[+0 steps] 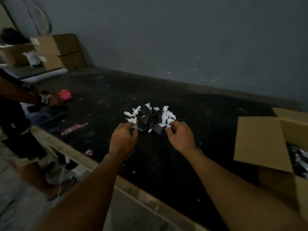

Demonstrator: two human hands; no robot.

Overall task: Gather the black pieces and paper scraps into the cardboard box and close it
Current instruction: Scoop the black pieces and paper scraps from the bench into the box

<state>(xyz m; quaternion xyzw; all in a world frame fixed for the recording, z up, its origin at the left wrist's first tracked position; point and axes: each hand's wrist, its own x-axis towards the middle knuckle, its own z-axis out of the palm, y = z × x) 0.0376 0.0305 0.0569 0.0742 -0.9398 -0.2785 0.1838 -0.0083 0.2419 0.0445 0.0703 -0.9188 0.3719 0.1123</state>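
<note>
A small heap of black dotted pieces (150,118) mixed with white paper scraps (168,114) lies on the dark table top (191,155). My left hand (123,139) rests at the heap's near left edge, fingers curled against the scraps. My right hand (180,136) is at the near right edge, fingertips touching white scraps. Whether either hand grips anything is hidden by the fingers. The cardboard box (273,180) stands at the right with its flaps (260,142) open; black and white bits show inside.
Another person (18,114) stands at the left by the table, a hand near a pink object (65,95). Stacked cardboard boxes (60,50) stand at the far left corner. A pink strip (75,128) and stray scraps lie on the table. The table's pale edge (93,162) runs diagonally.
</note>
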